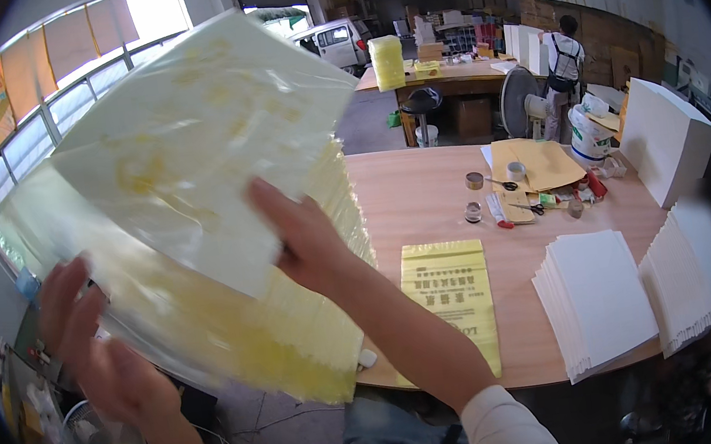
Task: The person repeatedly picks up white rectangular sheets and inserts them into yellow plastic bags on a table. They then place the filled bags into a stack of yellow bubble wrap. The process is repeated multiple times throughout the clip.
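A pale, glossy plastic packet (189, 144) with faint yellow print is raised and tilted at the left, looking like white sheets in a bag. My right hand (309, 240) is closed at its lower right edge; the fingertips are partly hidden. Blurred by motion, my left hand (101, 339) has its fingers apart beside the lower left of the packet, holding nothing I can see. Below the packet is a thick stack of yellow plastic bags (300, 351) with a ragged edge. One flat yellow printed bag (448, 299) lies on the table (405, 199) right of my forearm.
Fanned white sheet stacks (601, 299) stand at the table's right, with a tall white block (666, 138) behind. Scissors (529, 209), tape rolls (474, 180) and brown envelopes (533, 162) lie at the far right. Beyond are a fan (522, 102), a stool (423, 102) and a person (565, 62).
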